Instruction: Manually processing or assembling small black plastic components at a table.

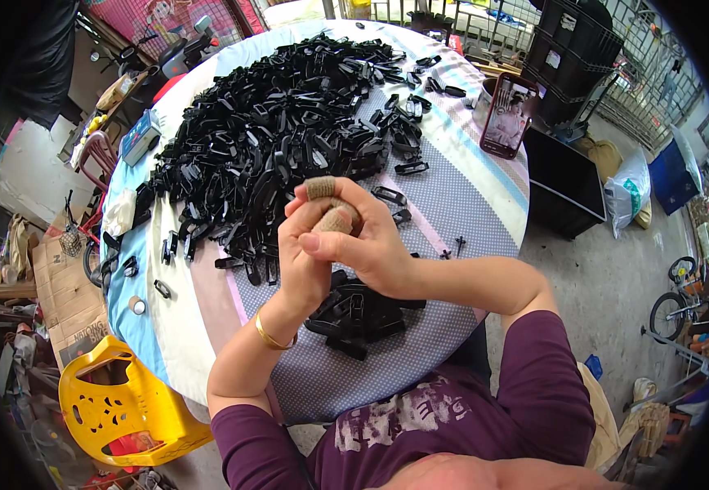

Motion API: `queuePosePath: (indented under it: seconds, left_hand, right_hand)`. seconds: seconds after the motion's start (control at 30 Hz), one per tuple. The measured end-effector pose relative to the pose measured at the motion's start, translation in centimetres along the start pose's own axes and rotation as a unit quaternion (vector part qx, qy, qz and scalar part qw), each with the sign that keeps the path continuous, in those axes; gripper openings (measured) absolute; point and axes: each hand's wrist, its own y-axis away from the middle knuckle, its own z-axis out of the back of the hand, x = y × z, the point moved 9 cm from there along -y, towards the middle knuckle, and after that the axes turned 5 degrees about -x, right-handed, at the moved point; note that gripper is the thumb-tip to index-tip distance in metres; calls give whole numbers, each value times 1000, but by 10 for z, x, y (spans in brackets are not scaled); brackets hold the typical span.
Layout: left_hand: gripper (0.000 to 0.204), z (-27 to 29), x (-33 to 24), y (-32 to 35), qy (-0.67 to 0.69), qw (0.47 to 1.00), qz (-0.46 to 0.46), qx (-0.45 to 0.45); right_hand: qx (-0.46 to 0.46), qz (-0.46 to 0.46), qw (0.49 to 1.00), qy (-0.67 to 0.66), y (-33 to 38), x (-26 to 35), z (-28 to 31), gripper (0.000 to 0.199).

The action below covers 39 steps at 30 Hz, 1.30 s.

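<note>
My left hand and my right hand are pressed together above the near middle of the table, fingers folded over each other. Tan tape is wrapped round some of the fingers. The right thumb lies across the front of the left hand. Whether any small thing sits between the palms is hidden. Just below the hands lies a small heap of black plastic pieces. Beyond them spreads a large pile of similar oblong black plastic pieces, some with a long slot.
The round table's patterned cloth shows around the pile. A phone stands upright at the right edge. A roll of tan tape and a blue-grey box are at the left. A yellow chair and a black crate flank the table.
</note>
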Motion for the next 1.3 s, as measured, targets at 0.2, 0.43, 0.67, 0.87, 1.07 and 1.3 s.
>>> queuePosePath:
  seconds: [0.2, 0.43, 0.67, 0.87, 1.07, 1.3]
  left_hand:
    - [20, -24, 19, -1, -207, 964, 48, 157]
    - [24, -76, 48, 49, -411, 811, -11, 417]
    - [23, -17, 35, -9, -510, 821, -177, 189]
    - [35, -9, 62, -17, -609, 747, -202, 172]
    - [22, -5, 73, -19, -676, 699, -177, 151]
    - [19, -7, 65, -14, -701, 674, -155, 175]
  right_hand:
    - [106, 3, 985, 140, -51, 4, 61, 52]
    - [97, -46, 622, 775, -53, -29, 166, 26]
    - [113, -12, 780, 616, -46, -15, 132, 32]
    - [276, -40, 683, 676, -10, -45, 93, 26]
    - [76, 103, 706, 697, -57, -27, 111, 26]
    - [-39, -86, 988, 121, -63, -50, 111, 25]
